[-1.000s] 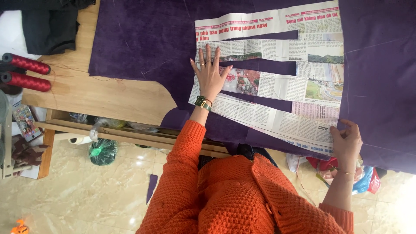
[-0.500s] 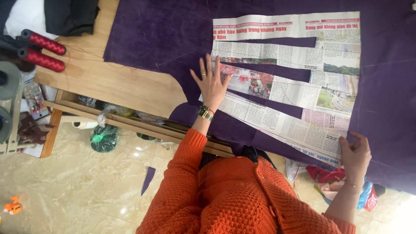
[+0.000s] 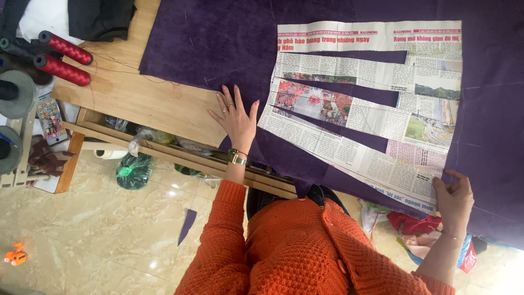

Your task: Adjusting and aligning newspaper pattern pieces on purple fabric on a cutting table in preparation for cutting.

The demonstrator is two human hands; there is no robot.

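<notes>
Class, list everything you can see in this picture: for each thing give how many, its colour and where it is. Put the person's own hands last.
Fabric: one, dark purple, spread over the table.
Newspaper pattern: one, slit into joined strips, lying on the fabric.
Table: one, light wood, bare at its left part.
Thread spools: two, red, at the table's far left corner.
Phone: one, beside the table's left edge.
Bag: one, green, on the floor under the table.
Toy: one, orange, on the floor, lower left.
Fabric scrap: one, purple, on the floor.
Left hand: flat, at the fabric's edge.
Right hand: on the pattern's near right corner.
</notes>
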